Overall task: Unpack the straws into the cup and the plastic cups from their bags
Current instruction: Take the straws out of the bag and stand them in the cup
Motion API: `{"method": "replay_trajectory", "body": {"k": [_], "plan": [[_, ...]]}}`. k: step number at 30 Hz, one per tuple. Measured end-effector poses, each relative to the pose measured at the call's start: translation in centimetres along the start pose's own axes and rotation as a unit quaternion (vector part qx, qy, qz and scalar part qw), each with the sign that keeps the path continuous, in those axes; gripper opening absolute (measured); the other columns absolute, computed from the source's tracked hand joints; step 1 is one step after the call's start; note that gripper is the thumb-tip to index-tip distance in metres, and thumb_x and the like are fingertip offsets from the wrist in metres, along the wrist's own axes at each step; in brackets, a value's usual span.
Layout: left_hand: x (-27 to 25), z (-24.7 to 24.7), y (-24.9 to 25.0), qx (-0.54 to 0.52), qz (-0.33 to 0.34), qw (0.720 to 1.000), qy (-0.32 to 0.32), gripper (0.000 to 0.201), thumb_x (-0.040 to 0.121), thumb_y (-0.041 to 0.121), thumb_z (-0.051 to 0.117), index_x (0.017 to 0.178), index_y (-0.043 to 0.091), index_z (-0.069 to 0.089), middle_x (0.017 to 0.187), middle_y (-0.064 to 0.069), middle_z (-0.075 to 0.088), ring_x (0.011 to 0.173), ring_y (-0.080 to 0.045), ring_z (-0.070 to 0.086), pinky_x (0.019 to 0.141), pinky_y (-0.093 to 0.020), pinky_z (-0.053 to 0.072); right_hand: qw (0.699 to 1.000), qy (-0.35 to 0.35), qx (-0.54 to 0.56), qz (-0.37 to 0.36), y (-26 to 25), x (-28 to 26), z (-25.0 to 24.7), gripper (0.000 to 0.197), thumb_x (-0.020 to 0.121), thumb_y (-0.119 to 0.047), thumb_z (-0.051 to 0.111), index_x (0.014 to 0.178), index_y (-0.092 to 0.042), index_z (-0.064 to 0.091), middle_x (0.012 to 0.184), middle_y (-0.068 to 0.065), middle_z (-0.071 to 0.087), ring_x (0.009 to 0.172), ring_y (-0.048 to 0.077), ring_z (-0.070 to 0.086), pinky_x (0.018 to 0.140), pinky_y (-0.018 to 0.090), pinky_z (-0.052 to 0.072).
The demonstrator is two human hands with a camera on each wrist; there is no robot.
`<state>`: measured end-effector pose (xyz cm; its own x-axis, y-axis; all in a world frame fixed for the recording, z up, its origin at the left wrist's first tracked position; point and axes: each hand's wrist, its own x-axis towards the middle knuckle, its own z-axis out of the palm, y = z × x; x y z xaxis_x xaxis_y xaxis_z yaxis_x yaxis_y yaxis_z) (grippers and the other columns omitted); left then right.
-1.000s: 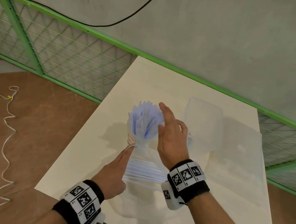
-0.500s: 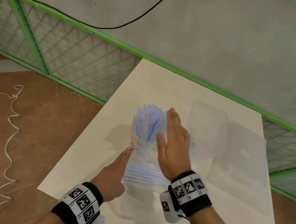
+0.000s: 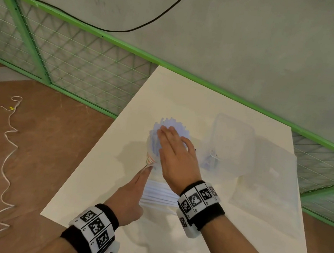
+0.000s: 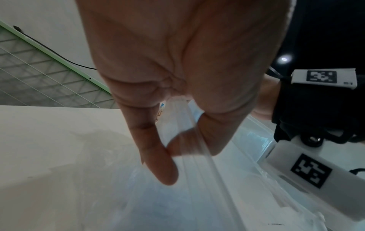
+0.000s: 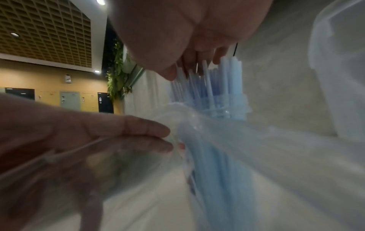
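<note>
A clear cup (image 3: 150, 156) stands on the white table (image 3: 186, 99), packed with upright pale blue straws (image 3: 175, 124) (image 5: 223, 81). My right hand (image 3: 176, 151) lies flat over the straw tops, fingers straight, pressing on them (image 5: 197, 62). A clear plastic bag (image 3: 159, 195) (image 4: 197, 156) with several white-blue straws inside lies just in front of the cup. My left hand (image 3: 131, 194) pinches the bag's top edge between thumb (image 4: 164, 164) and fingers, close to the cup's base.
A stack of clear plastic cups in a bag (image 3: 231, 147) lies right of the straw cup, with more clear bag film (image 3: 269, 182) spread toward the table's right edge. A green mesh fence (image 3: 65, 55) runs behind; a white cord (image 3: 8, 148) lies on the floor at left.
My right hand has moved from beside the straws to flat on top of them. The left hand keeps its pinch on the bag.
</note>
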<state>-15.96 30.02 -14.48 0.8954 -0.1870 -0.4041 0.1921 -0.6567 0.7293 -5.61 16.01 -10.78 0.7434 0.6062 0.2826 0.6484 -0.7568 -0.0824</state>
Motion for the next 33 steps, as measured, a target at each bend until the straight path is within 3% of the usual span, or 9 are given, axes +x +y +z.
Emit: {"method": "replay_trajectory", "body": {"k": [7,12,17,21,25,27,30,31,33], "plan": [[-0.3,0.1,-0.8,-0.009,0.008,1.000,0.009,0.111,0.072,-0.003,0.051,0.153,0.039,-0.011,0.161,0.024,-0.008,0.132,-0.021,0.046,0.102,-0.033,0.047,0.999,-0.020,0.003,0.039,1.1,-1.1,-0.6,0.051,0.102,-0.030,0.027,0.150,-0.013,0.035,0.158,-0.001,0.030,0.148,0.015,0.021,0.112,0.041,0.023],[-0.3,0.0,-0.2,-0.012,0.004,1.000,0.006,0.109,0.075,-0.003,0.051,0.152,0.040,-0.013,0.159,0.026,-0.010,0.120,-0.020,0.055,0.094,-0.027,0.049,0.999,0.012,0.045,0.020,-0.5,0.3,-2.3,0.059,0.101,-0.041,0.030,0.154,-0.015,0.024,0.162,-0.002,0.019,0.150,0.013,0.010,0.118,0.036,0.011],[-0.4,0.0,-0.1,0.002,-0.006,1.000,0.012,0.106,0.078,-0.002,0.052,0.153,0.034,-0.013,0.161,0.021,-0.009,0.118,-0.022,0.058,0.089,-0.026,0.049,0.998,-0.065,-0.006,-0.015,-1.3,0.3,-0.7,0.056,0.101,-0.042,0.033,0.151,-0.018,0.031,0.160,-0.005,0.026,0.150,0.015,0.011,0.114,0.050,0.019],[-0.7,-0.1,-0.4,-0.006,0.005,1.000,0.013,0.108,0.076,-0.003,0.052,0.152,0.036,-0.013,0.160,0.023,-0.011,0.128,-0.020,0.051,0.098,-0.027,0.047,0.999,-0.029,0.032,0.031,-0.4,1.1,-2.2,0.061,0.100,-0.051,0.020,0.154,-0.022,0.024,0.162,-0.010,0.018,0.150,0.011,0.005,0.116,0.042,0.008],[-0.5,0.1,-0.5,-0.010,0.021,1.000,0.014,0.111,0.072,-0.004,0.052,0.153,0.037,-0.014,0.158,0.026,-0.012,0.136,-0.020,0.042,0.102,-0.031,0.046,0.992,-0.105,0.038,0.062,0.4,1.2,-2.3,0.068,0.097,-0.061,0.012,0.156,-0.027,0.012,0.163,-0.014,0.007,0.150,0.010,-0.007,0.117,0.051,0.005],[-0.4,0.1,-0.4,-0.011,0.027,0.999,0.016,0.112,0.072,-0.003,0.052,0.152,0.039,-0.014,0.155,0.031,-0.012,0.133,-0.020,0.046,0.100,-0.031,0.048,0.994,-0.046,0.076,0.060,0.2,0.6,-3.3,0.061,0.099,-0.055,0.019,0.153,-0.026,0.024,0.162,-0.012,0.015,0.150,0.011,0.001,0.116,0.047,0.010],[-0.3,0.1,-0.7,-0.018,0.025,0.999,0.013,0.111,0.072,-0.002,0.053,0.151,0.042,-0.012,0.156,0.031,-0.007,0.124,-0.020,0.052,0.093,-0.027,0.050,0.984,0.140,0.110,-0.008,-1.2,-1.8,-4.9,0.036,0.090,-0.018,0.042,0.121,-0.022,0.060,0.131,-0.005,0.059,0.126,0.014,0.049,0.094,0.039,0.029],[-0.3,0.1,-0.9,-0.017,0.027,0.999,0.015,0.110,0.072,-0.001,0.052,0.151,0.042,-0.012,0.157,0.029,-0.006,0.124,-0.021,0.052,0.093,-0.027,0.049,0.979,0.154,0.128,-0.044,-1.8,-3.1,-4.7,0.035,0.082,-0.009,0.043,0.108,-0.022,0.063,0.113,-0.004,0.066,0.107,0.015,0.058,0.085,0.037,0.032],[-0.3,0.4,-1.1,-0.017,0.035,0.999,0.017,0.109,0.074,-0.002,0.052,0.151,0.041,-0.012,0.155,0.030,-0.004,0.132,-0.020,0.045,0.101,-0.026,0.044,0.982,0.069,0.151,-0.087,-2.8,-6.1,-3.1,0.032,0.074,-0.004,0.042,0.092,-0.021,0.062,0.091,-0.003,0.069,0.080,0.017,0.060,0.074,0.034,0.037]]}}
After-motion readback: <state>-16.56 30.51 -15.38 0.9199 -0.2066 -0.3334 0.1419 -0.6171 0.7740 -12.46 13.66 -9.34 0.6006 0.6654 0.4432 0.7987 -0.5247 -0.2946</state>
